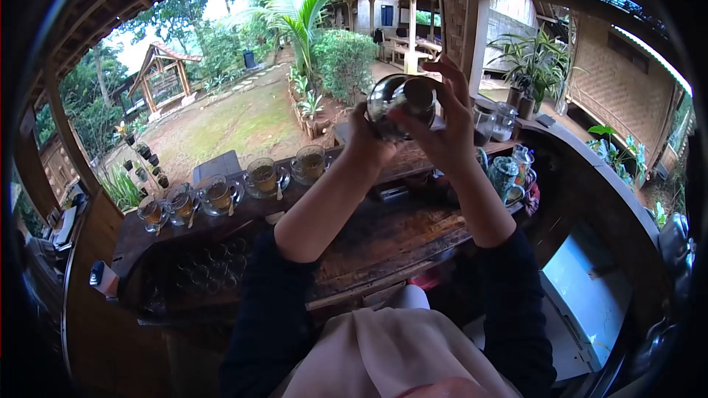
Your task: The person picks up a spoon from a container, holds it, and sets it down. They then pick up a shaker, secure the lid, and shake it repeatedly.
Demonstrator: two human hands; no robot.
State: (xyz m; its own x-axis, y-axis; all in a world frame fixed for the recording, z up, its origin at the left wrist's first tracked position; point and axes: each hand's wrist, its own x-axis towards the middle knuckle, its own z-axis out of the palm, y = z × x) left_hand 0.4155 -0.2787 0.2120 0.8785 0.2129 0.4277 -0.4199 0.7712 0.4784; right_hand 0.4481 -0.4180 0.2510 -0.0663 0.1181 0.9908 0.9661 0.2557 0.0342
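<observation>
Both my hands are raised over the counter around a round, shiny jar [398,96], which looks like glass with dark contents. My left hand [369,136] grips its lower left side. My right hand [448,121] holds it from the right, thumb across the near side and some fingers lifted off. Below and to the left, glass cups of brown drink [262,175] stand in a row on saucers with small spoons.
A dark wooden counter [383,247] curves around me. Lidded glass jars [504,121] and patterned glass containers [503,175] stand at the right. Several empty glasses [210,269] sit on a shelf below left. A pale blue box lid [586,287] is at lower right.
</observation>
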